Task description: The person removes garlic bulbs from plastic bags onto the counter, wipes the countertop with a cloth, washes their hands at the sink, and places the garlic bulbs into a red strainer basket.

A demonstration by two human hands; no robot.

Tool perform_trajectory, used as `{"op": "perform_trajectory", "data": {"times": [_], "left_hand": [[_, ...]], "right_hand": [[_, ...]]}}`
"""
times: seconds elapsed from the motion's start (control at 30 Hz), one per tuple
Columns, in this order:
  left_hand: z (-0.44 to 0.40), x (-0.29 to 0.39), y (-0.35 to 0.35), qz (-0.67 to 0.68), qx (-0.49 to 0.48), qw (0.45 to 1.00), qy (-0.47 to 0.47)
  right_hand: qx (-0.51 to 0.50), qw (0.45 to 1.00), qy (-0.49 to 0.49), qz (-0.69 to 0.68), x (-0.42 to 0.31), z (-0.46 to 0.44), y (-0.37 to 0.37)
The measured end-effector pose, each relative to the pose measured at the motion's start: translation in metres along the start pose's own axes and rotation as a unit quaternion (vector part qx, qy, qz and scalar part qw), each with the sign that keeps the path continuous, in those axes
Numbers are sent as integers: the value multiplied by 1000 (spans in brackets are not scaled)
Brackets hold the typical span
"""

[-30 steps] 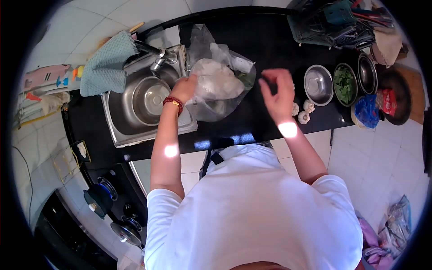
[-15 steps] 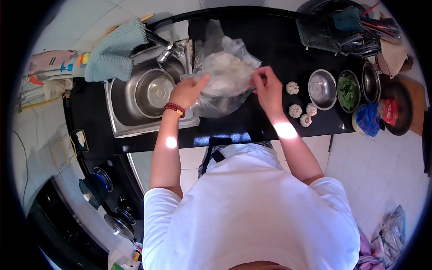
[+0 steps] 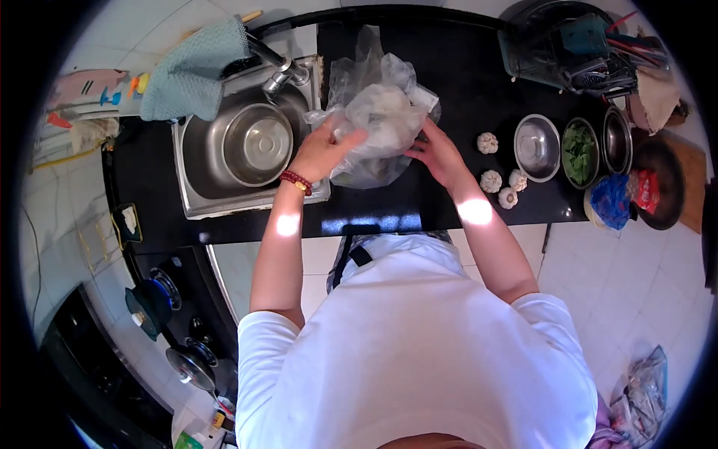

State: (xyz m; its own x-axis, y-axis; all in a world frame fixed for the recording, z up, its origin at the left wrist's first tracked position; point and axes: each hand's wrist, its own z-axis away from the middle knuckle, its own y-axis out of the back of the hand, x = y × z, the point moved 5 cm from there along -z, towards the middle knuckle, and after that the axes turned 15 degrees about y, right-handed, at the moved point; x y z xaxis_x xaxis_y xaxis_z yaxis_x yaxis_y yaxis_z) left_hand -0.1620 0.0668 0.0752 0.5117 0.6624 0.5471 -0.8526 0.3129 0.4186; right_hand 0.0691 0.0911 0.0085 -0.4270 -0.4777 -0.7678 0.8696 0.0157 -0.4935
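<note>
A clear plastic bag (image 3: 383, 112) with pale, whitish contents lies crumpled on the black counter; through the film I cannot make out what is inside. My left hand (image 3: 323, 152), with a red bead bracelet at its wrist, grips the bag's left side, thumb over the film. On the opposite side my right hand (image 3: 440, 156) has its bent fingers on the bag's edge, its fingertips partly hidden by the film. Just right of that hand sit several garlic bulbs, one garlic bulb (image 3: 488, 143) standing apart from the others.
Left of the bag is a steel sink (image 3: 196, 161) holding a steel basin (image 3: 234, 153) under a faucet (image 3: 288, 75). To the right stand a steel bowl (image 3: 536, 148), a bowl with green leaves (image 3: 579, 152) and a blue plastic bag (image 3: 611, 200). A dish rack (image 3: 532, 63) occupies the back right.
Both hands have come closer together around the bag, the left moving right and the right moving slightly left. The bag is bunched narrower, its top gathered upward.
</note>
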Motion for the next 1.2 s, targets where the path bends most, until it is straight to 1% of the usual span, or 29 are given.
{"op": "perform_trajectory", "data": {"times": [0.07,0.17,0.27,0.37,0.47,0.57,0.67,0.77,0.8,0.9,0.93,1.0,1.1,1.13,1.2], "left_hand": [[2,5,-6,14,-4,1000,-21],[-2,13,-16,57,-67,991,-102],[2,24,-22,-13,-108,983,-147],[5,30,-28,-36,-119,975,-186],[3,31,-31,-45,-118,974,-186],[4,34,-32,-61,-103,976,-180],[11,31,-18,-46,-66,988,-130],[10,14,-11,111,-48,989,-88],[15,17,-3,90,48,984,-148],[32,18,8,-3,217,955,-200],[37,19,9,2,243,944,-222],[49,27,8,12,293,919,-265],[66,42,8,58,274,912,-299],[65,41,4,101,197,928,-300],[62,40,-5,183,38,937,-294]], "right_hand": [[-12,999,2,-45,9,-5,4],[-24,993,-10,-112,23,-14,15],[-6,990,-35,-140,23,-6,16],[-61,985,-35,-160,18,9,10],[-63,992,-20,-103,19,13,4],[-46,999,-15,11,18,11,-2],[-85,994,38,55,12,6,5],[-47,996,25,-70,-8,12,-2],[-23,995,21,-95,-9,11,-2],[-13,999,28,-23,-4,6,4],[-9,998,31,58,-3,7,5],[1,975,39,218,-3,9,5],[127,971,66,189,-4,7,18],[125,978,77,146,-5,6,18],[118,986,99,60,-11,8,16]]}}
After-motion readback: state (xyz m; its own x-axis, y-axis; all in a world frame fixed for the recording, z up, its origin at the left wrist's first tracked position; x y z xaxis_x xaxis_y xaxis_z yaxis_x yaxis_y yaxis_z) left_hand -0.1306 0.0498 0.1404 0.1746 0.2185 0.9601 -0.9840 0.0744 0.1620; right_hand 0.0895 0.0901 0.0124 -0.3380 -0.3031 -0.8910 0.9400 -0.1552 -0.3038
